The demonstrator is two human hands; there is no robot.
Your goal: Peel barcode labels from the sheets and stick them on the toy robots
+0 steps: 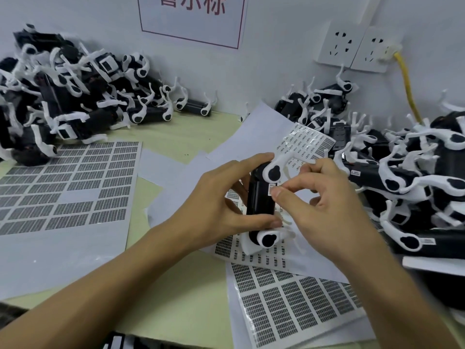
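My left hand (pixel 216 197) grips a black toy robot (pixel 259 197) with white legs, held over the label sheets in the middle of the table. My right hand (pixel 324 197) has its thumb and forefinger pressing a small barcode label (pixel 271 189) onto the robot's right side. A sheet of barcode labels (pixel 70 182) lies flat at the left, another sheet (pixel 289 306) lies under my forearms, and a curled one (pixel 307 144) rises behind the robot.
A heap of black-and-white toy robots (pixel 70 96) fills the back left, and another heap (pixel 415 177) crowds the right side. Wall sockets (pixel 352 49) with a yellow cable (pixel 409 89) are at the back right. The greenish table (pixel 176 311) shows between the sheets.
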